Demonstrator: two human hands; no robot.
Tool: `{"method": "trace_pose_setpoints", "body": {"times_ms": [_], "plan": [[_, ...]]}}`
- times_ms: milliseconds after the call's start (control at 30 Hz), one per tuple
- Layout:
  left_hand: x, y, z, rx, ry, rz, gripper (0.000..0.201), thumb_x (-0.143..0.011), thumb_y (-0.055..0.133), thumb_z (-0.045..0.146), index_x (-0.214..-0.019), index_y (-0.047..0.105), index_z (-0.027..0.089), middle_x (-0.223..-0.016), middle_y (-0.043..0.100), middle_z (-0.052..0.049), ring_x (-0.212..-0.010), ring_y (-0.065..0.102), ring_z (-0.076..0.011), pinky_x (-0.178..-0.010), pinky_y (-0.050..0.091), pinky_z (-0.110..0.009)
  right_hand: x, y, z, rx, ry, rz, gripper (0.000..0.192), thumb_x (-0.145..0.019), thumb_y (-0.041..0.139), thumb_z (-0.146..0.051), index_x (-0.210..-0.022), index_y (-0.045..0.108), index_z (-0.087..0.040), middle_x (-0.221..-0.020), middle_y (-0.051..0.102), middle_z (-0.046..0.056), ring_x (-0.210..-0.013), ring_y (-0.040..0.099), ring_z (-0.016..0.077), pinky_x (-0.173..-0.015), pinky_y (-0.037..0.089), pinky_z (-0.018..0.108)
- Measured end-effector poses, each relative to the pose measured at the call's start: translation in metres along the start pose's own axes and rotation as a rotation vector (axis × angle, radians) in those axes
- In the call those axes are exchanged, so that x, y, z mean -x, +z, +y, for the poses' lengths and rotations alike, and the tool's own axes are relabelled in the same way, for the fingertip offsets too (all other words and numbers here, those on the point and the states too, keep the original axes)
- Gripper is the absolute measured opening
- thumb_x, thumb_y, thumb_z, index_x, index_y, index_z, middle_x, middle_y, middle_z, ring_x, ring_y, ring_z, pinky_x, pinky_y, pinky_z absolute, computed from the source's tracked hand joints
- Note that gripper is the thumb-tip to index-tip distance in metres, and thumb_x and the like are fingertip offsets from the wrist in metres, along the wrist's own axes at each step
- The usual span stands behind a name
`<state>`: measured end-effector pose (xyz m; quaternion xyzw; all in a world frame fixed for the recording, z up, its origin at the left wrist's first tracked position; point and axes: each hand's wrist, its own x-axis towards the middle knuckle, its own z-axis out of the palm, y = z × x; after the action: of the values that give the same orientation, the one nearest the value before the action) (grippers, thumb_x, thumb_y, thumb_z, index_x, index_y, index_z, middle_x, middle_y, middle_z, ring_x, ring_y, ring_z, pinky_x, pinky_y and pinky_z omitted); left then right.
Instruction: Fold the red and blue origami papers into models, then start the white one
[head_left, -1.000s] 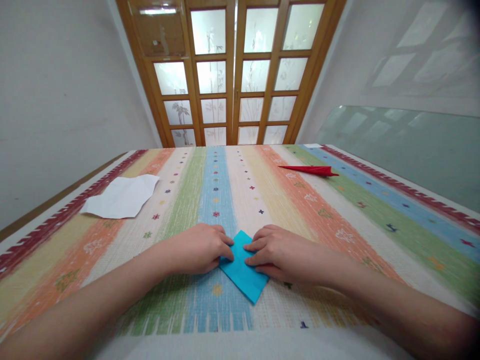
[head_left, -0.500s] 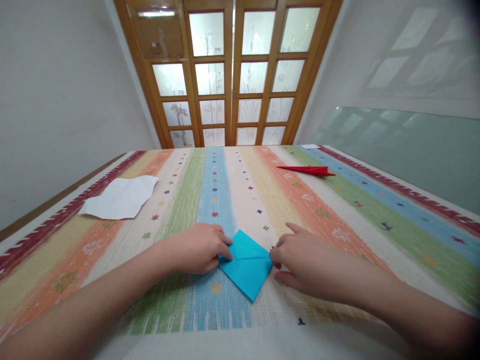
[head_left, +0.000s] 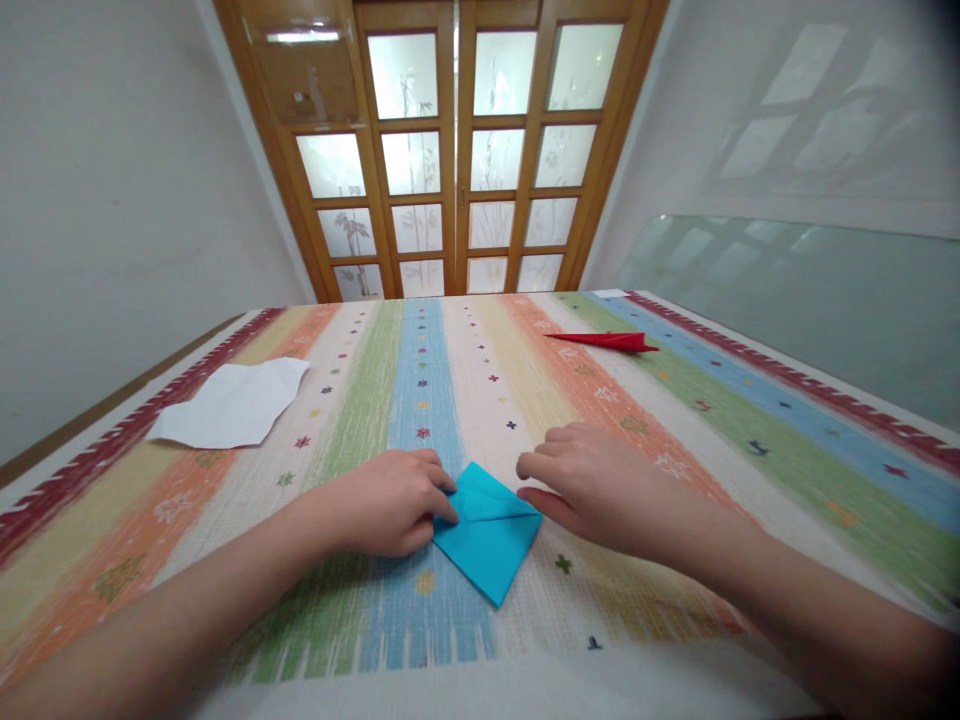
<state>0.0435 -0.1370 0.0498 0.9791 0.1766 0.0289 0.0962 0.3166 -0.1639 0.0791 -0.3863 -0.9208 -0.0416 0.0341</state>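
A folded blue paper (head_left: 486, 535) lies on the striped tablecloth (head_left: 465, 400) close to me, shaped like a diamond with a crease across it. My left hand (head_left: 394, 500) presses its left corner down with the fingertips. My right hand (head_left: 592, 485) rests just right of the paper, fingers loosely curled, its thumb at the paper's right corner. I cannot tell whether it touches the paper.
A crumpled white sheet (head_left: 229, 408) lies at the left of the table. A folded red paper shape (head_left: 607, 341) lies far right. Wooden glazed doors (head_left: 442, 150) stand beyond the table's far edge. A glass pane (head_left: 810, 300) leans on the right wall.
My right hand slid off the blue paper to its right edge, uncovering the crease, then its fingers shifted up and left. My left hand stayed on the left corner.
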Motion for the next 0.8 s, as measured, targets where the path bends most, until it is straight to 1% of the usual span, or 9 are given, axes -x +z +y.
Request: {"method": "trace_pose_setpoints", "body": {"times_ms": [100, 167, 267, 367, 400, 467, 633, 800], "plan": [[0.000, -0.001, 0.002, 0.008, -0.013, 0.006, 0.025, -0.079, 0.058, 0.011, -0.094, 0.075, 0.024, -0.095, 0.070, -0.005, -0.089, 0.061, -0.0231, -0.080, 0.046, -0.035, -0.001, -0.002, 0.006, -0.172, -0.175, -0.029, 0.013, -0.093, 0.062, -0.030, -0.088, 0.069, -0.020, -0.078, 0.067, 0.005, -0.078, 0.061, 0.0211, -0.068, 0.039, 0.033], [0.001, 0.000, 0.002, 0.026, -0.023, 0.008, 0.025, -0.081, 0.059, 0.013, -0.096, 0.075, 0.025, -0.100, 0.070, -0.005, -0.092, 0.062, -0.0228, -0.083, 0.047, -0.035, 0.001, -0.001, 0.009, -0.288, -0.263, -0.052, 0.016, -0.092, 0.064, -0.034, -0.097, 0.071, -0.021, -0.084, 0.067, 0.005, -0.080, 0.061, 0.0198, -0.070, 0.040, 0.032], [0.001, 0.002, 0.001, 0.065, -0.042, 0.027, 0.027, -0.083, 0.059, 0.015, -0.102, 0.075, 0.027, -0.107, 0.069, -0.006, -0.098, 0.062, -0.0229, -0.089, 0.046, -0.036, 0.004, 0.004, 0.007, -0.365, -0.320, -0.071, 0.033, -0.085, 0.071, -0.043, -0.114, 0.070, -0.026, -0.096, 0.067, 0.006, -0.087, 0.061, 0.0208, -0.073, 0.042, 0.032], [0.000, 0.007, -0.003, 0.102, -0.057, 0.066, 0.025, -0.085, 0.060, 0.017, -0.102, 0.075, 0.027, -0.107, 0.068, -0.006, -0.099, 0.062, -0.0225, -0.091, 0.047, -0.037, 0.004, 0.011, -0.001, -0.341, -0.332, -0.105, 0.051, -0.077, 0.078, -0.045, -0.124, 0.066, -0.031, -0.106, 0.064, 0.006, -0.094, 0.059, 0.0242, -0.077, 0.042, 0.035], [0.000, 0.010, -0.004, 0.111, -0.060, 0.078, 0.024, -0.086, 0.060, 0.017, -0.102, 0.075, 0.027, -0.107, 0.068, -0.006, -0.099, 0.062, -0.0223, -0.091, 0.047, -0.037, 0.003, 0.014, -0.004, -0.327, -0.334, -0.119, 0.053, -0.075, 0.079, -0.044, -0.125, 0.065, -0.031, -0.107, 0.063, 0.006, -0.096, 0.058, 0.0252, -0.079, 0.042, 0.036], [-0.001, 0.016, -0.008, 0.128, -0.054, 0.107, 0.024, -0.085, 0.060, 0.017, -0.101, 0.075, 0.026, -0.107, 0.068, -0.006, -0.099, 0.062, -0.0221, -0.091, 0.047, -0.037, 0.002, 0.019, -0.011, -0.309, -0.338, -0.144, 0.051, -0.074, 0.079, -0.042, -0.121, 0.066, -0.028, -0.105, 0.062, 0.007, -0.096, 0.057, 0.0264, -0.079, 0.042, 0.037], [-0.002, 0.033, -0.017, 0.149, -0.027, 0.230, 0.026, -0.083, 0.059, 0.015, -0.103, 0.074, 0.023, -0.107, 0.068, -0.006, -0.098, 0.061, -0.0218, -0.091, 0.047, -0.037, 0.000, 0.029, -0.023, -0.325, -0.376, -0.148, 0.030, -0.084, 0.067, -0.042, -0.106, 0.068, -0.022, -0.096, 0.062, 0.007, -0.090, 0.055, 0.0246, -0.078, 0.041, 0.036], [-0.003, 0.040, -0.021, 0.154, -0.031, 0.266, 0.023, -0.086, 0.059, 0.019, -0.104, 0.073, 0.020, -0.108, 0.069, -0.007, -0.098, 0.061, -0.0214, -0.088, 0.049, -0.036, -0.002, 0.030, -0.022, -0.318, -0.397, -0.121, 0.015, -0.089, 0.061, -0.032, -0.097, 0.067, -0.020, -0.094, 0.063, 0.006, -0.086, 0.055, 0.0214, -0.081, 0.041, 0.035]]}}
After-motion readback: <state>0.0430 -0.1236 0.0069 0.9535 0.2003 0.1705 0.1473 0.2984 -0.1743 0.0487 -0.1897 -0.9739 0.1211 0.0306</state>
